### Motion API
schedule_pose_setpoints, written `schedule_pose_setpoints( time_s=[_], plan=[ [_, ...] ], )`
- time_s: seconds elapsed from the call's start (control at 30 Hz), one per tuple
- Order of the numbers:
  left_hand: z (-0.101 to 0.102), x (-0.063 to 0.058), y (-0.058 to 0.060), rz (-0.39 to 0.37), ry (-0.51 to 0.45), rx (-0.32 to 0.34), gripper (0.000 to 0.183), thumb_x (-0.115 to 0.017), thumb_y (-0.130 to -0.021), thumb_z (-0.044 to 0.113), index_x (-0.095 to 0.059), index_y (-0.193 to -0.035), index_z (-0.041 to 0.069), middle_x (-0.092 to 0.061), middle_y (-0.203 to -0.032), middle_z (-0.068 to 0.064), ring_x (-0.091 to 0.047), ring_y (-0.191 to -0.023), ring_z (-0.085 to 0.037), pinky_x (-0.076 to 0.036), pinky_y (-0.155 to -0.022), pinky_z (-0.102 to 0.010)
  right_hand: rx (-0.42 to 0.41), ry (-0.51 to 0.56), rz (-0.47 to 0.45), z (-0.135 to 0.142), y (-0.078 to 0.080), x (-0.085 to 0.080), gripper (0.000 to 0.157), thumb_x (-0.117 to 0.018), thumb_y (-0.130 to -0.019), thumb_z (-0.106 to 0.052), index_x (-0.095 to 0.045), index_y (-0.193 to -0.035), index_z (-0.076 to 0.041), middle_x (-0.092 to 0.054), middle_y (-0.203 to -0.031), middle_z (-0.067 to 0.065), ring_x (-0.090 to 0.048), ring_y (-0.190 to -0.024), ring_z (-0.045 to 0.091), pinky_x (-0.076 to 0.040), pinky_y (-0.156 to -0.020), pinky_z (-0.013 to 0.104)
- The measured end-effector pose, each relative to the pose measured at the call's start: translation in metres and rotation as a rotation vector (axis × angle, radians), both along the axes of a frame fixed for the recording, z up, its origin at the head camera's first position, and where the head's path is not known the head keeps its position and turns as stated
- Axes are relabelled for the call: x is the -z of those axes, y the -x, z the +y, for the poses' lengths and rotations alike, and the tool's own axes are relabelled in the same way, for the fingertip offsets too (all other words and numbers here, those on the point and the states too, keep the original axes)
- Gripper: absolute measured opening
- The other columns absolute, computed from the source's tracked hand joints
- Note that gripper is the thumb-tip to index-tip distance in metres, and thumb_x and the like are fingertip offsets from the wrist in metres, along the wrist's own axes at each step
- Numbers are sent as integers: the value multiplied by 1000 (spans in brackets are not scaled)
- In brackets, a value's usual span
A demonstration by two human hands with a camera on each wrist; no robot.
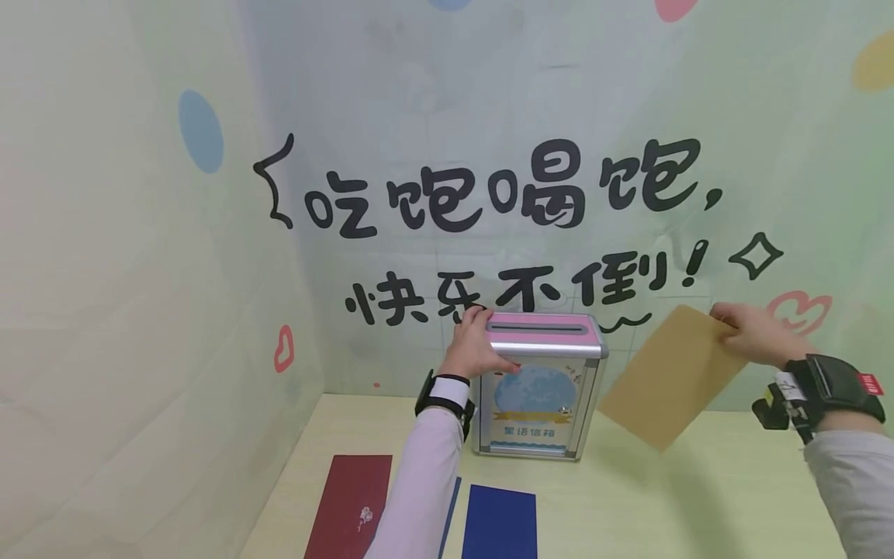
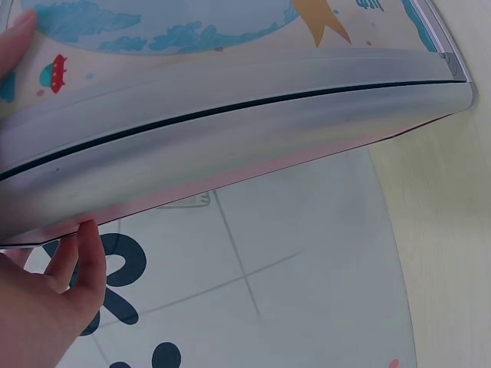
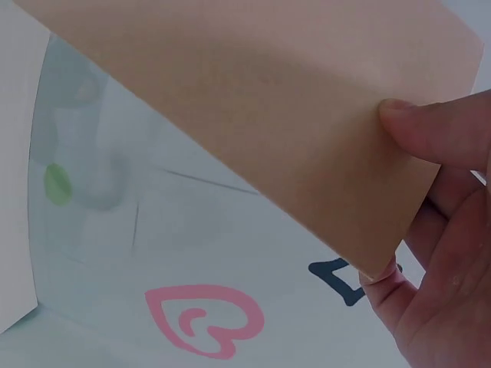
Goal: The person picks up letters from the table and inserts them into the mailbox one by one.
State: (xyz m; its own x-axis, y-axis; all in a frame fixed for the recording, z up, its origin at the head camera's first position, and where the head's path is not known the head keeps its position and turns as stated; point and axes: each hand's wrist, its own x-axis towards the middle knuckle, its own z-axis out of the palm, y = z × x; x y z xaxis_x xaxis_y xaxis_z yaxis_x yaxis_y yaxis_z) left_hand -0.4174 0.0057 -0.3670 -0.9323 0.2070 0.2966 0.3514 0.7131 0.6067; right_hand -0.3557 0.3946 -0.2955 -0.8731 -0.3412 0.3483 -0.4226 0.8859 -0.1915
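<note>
With our left hand [image 1: 478, 345] we grip the left end of the box [image 1: 534, 435], thumb on the front and fingers bent over the pink top. The box stands upright on the pale tabletop [image 1: 628, 505], its slot [image 1: 538, 329] facing up. In our right hand [image 1: 757, 334] we pinch a brown envelope [image 1: 673, 376] near one corner, thumb on one face; it hangs tilted in the air just right of the box, and we cannot tell whether the two touch. Nearer to us, a dark red card [image 1: 349, 497] lies left of our left sleeve [image 1: 422, 477], and a blue card [image 1: 499, 524] lies to the sleeve's right. Black lettering [image 1: 557, 186] runs across the wall [image 1: 489, 78] behind.
</note>
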Motion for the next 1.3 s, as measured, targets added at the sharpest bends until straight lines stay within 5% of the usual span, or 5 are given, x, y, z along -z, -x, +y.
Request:
schedule_pose_setpoints(
  time_s=[0.5,0.67,0.9,1.1,1.3],
  plan=[
    [-1,0,-1,9,-8,2,109,-89,-47,34,-35,-139,12,-25,-143,-7,-34,-122,-29,-43,-89,-41,109,2,88,38,-18,-6,13,-59,-72,7,-49,-80,3,-46,-67,5,-41,-59,17,-31,-53,29],
    [0,2,0,10,-2,3,111,-89,-47,36,-33,-140,12,-25,-144,-6,-34,-122,-29,-43,-89,-40,167,51,98,46,-23,-7,17,-59,-73,7,-45,-82,5,-51,-70,19,-44,-61,26,-33,-50,30],
    [1,1,-1,18,-3,12,111,-89,-47,36,-33,-140,11,-25,-144,-7,-34,-122,-30,-43,-88,-42,254,169,53,55,-28,-11,27,-55,-79,6,-41,-101,16,-47,-94,45,-50,-66,44,-42,-51,36],
    [-1,2,1,20,5,-4,112,-89,-47,37,-33,-140,13,-25,-143,-6,-34,-122,-30,-43,-87,-41,278,242,31,58,-30,-14,39,-51,-83,6,-35,-116,19,-42,-103,48,-49,-77,54,-46,-58,53],
    [0,3,3,30,9,3,112,-89,-46,38,-34,-140,13,-26,-143,-6,-34,-122,-31,-44,-87,-41,274,258,47,51,-29,-17,41,-52,-86,2,-35,-119,17,-43,-104,48,-48,-84,57,-46,-53,43]
  ],
)
